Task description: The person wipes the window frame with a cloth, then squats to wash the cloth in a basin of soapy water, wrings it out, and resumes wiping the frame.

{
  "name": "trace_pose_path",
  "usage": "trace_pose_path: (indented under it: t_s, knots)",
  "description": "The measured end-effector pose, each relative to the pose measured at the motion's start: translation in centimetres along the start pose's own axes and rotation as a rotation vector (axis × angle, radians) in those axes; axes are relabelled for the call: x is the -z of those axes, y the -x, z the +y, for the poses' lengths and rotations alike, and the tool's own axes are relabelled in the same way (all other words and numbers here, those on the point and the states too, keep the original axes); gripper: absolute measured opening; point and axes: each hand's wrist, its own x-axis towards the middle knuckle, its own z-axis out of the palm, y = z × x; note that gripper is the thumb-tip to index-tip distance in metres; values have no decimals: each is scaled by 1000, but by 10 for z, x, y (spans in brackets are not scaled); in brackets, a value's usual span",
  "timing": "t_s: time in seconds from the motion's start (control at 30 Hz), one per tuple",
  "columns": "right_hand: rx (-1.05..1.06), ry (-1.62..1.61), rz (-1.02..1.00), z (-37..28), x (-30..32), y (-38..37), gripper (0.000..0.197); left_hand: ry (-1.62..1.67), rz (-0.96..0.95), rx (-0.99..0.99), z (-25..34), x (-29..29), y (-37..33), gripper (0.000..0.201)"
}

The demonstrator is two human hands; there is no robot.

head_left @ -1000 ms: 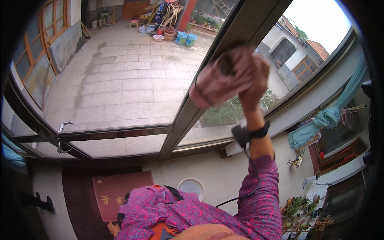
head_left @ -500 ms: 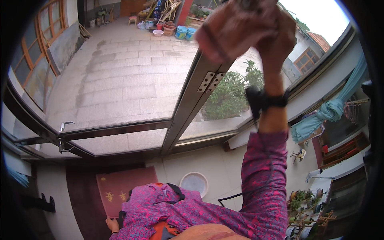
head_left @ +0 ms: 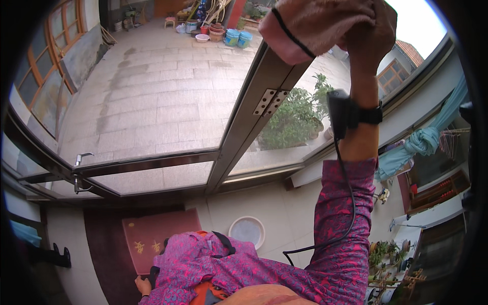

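- Close by is the shirt (head_left: 218, 259), pink and purple with a curly pattern.
- The left hand (head_left: 143, 285) is low down, next to the shirt's edge. It is small and partly tucked away, so I can't tell if it holds anything.
- A thin black cord (head_left: 311, 248) runs along the right sleeve (head_left: 341, 213) up to a black box (head_left: 339, 113) strapped at the wrist. The cord hangs loose, so it could catch on something and tug if the arm swings wide.
- The right hand (head_left: 373, 35) is up high, with its fingers closed around one side of a pink cloth.
- The pink cloth (head_left: 317, 30) is in front of the top of the dark metal frame (head_left: 239, 122). It looks soft and fuzzy, with a thin black stripe near its left end. I can't tell if it touches the frame. It could slip, because much of it sticks out past the fingers.
- Below the cloth, a metal hinge (head_left: 270, 101) sticks up a bit and might snag it.
- A round pale basin (head_left: 264, 232) sits on the floor. A foot could bump it.
- Past the glass are a green bush (head_left: 292, 122) and blue buckets (head_left: 238, 37).
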Motion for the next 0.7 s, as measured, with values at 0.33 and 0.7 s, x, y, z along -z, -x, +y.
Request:
trace_pose_path:
  t_s: [0.33, 0.7]
  knots:
    - [-202, 69, -451, -104, 42, 137, 37, 74, 33, -87, -23, -41, -1, 48]
    - [-62, 122, -111, 2, 9, 0, 38, 51, 8, 37, 3, -3, -3, 52]
